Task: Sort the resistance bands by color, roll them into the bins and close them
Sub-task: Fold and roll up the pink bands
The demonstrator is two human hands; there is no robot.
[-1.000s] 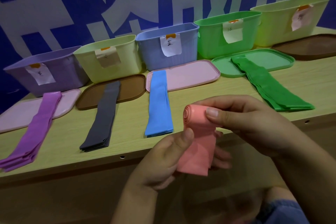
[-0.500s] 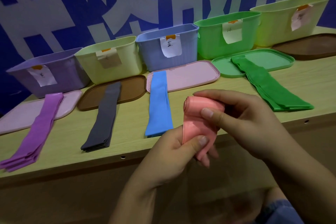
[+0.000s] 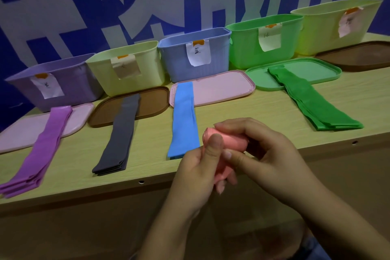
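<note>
Pink band (image 3: 229,140) roll lies crosswise, gripped by left hand (image 3: 198,167) and right hand (image 3: 268,154).

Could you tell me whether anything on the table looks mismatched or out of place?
Yes: the lid colours look mixed. A pink lid lies before the blue bin, and brown lids sit before both yellow bins.

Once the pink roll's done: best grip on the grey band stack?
Take the grey band stack at its near end, by the table front edge, coming from above and the front. It lies flat and lengthwise, its far end on the brown lid. The layers fan open at the near end, so a thumb-and-finger pinch there would probably catch them all.
</note>
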